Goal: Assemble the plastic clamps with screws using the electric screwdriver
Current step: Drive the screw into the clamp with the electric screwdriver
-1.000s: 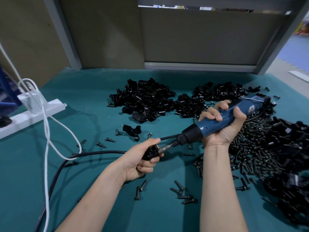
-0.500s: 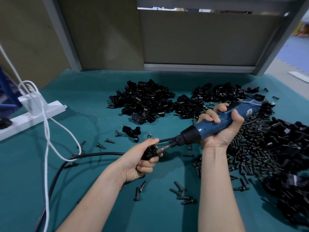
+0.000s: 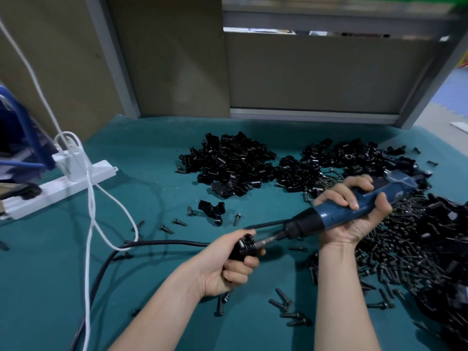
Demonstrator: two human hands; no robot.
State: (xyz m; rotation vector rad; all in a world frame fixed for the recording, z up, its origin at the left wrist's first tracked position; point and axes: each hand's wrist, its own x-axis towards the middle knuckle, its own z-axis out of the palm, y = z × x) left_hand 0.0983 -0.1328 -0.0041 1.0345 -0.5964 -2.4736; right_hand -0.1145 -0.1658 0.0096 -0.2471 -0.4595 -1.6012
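Head view shows the left hand (image 3: pixel 228 267) at lower centre, fingers curled tight around a black clamp (image 3: pixel 244 248). Right of it, the right hand (image 3: pixel 352 219) grips a blue screwdriver (image 3: pixel 339 214), fingers wrapped over its body, its bit touching the clamp. Clamp piles (image 3: pixel 228 163) lie at upper centre of the green bench (image 3: pixel 157 153); screws (image 3: pixel 405 249) heap at the right. A white power strip (image 3: pixel 58 188) sits at the left.

The clamp (image 3: pixel 244 249) is half covered by the left hand (image 3: pixel 228 268), and the screwdriver (image 3: pixel 342 214) tip is lost behind it, probably seated inside. The pile (image 3: pixel 450 239) on the right and the power strip (image 3: pixel 63 186) are cut off at the edges.
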